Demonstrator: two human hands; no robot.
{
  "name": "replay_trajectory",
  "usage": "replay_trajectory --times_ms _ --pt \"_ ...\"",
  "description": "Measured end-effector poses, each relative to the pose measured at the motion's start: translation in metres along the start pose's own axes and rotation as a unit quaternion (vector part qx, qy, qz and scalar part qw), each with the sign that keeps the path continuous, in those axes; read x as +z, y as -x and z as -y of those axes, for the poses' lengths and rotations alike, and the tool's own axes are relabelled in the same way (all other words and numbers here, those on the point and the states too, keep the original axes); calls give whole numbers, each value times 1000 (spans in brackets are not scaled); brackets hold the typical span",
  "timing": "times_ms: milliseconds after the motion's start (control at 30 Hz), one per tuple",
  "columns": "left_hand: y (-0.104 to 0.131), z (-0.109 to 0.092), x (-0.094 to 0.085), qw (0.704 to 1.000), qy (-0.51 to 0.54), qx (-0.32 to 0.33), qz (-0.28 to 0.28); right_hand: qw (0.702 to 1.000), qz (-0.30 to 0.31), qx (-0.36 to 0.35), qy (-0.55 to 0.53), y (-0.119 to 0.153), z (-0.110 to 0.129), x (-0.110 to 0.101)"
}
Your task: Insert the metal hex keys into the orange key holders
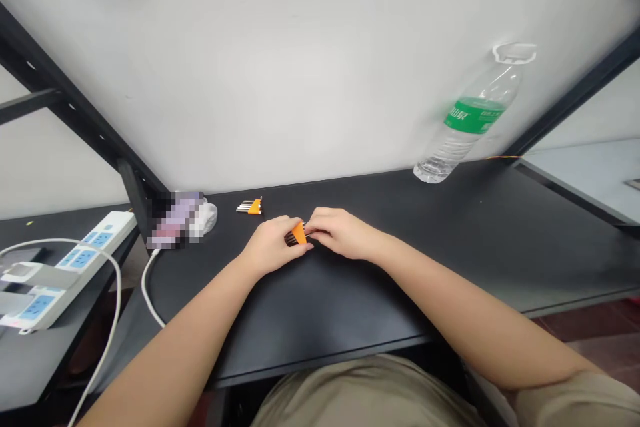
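Hands (307,240) gripping orange holder (299,233), mid-desk (450,260), clear of edges

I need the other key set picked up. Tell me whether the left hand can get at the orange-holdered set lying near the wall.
Probably yes. The second hex key set lies on bare desk just beyond the left hand, with nothing between, though that hand grips an orange holder.

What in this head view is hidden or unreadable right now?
- Orange tool holder: mostly covered by left hand and right hand.
- Item by the wall: blurred out.
- Second orange set: too small to make out.
- Power strip: cut off by the left edge.
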State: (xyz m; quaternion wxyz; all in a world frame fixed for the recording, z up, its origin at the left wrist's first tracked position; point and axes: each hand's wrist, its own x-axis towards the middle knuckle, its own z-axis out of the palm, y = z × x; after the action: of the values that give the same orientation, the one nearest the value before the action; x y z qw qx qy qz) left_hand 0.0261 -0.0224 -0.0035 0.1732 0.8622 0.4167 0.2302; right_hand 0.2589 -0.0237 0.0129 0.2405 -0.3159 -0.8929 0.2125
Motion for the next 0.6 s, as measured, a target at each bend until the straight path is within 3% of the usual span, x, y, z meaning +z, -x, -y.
replay_trajectory --times_ms 167,300,433,600 --pt "0 3 0 1000 3 -2 -3 996 -35 55 -60 -3 7 11" --pt "1 5 0 1000 -7 -4 -23 997 -22 69 33 1 -7 -4" --pt "2 5 0 999 -11 -11 -40 983 47 135 113 7 -30 -22" --pt "2 9 1 999 -14 -15 -48 973 116 152 131 7 -38 -24"
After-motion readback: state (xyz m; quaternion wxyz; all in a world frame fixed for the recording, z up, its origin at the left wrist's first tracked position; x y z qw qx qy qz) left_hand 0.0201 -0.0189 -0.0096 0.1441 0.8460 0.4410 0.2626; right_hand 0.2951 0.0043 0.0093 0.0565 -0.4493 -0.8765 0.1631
